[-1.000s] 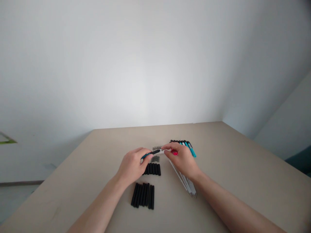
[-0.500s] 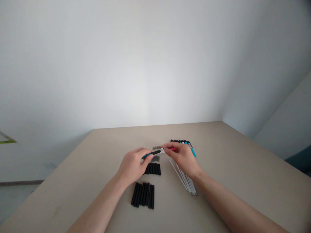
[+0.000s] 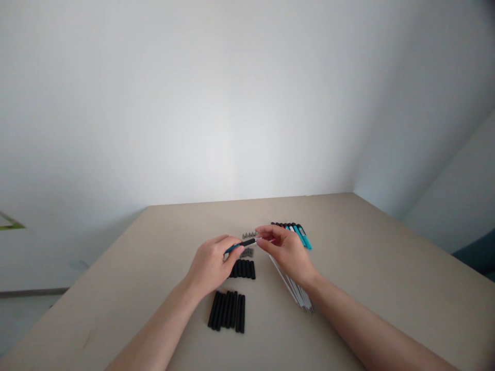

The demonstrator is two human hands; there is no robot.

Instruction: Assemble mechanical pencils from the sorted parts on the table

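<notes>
My left hand is closed around a pen with a teal barrel and a black grip, its front end pointing right. At that end my right hand pinches a small silvery piece, apparently the metal pen tip, mostly hidden by the fingertips. Cone-shaped metal tips stand in a short row just behind the pen. Below it lie small springs, and nearer me a row of short black grips, partly covered by my left hand.
Longer black tubes lie side by side near me. White pen refills spread in a bundle under my right wrist. Behind the right hand rests a row of teal and dark pen barrels on the beige table, which meets a white wall.
My right fingertips have shifted slightly left and closed further over the silvery piece at the pen's end, which shows less now. My left hand has hardly moved.
</notes>
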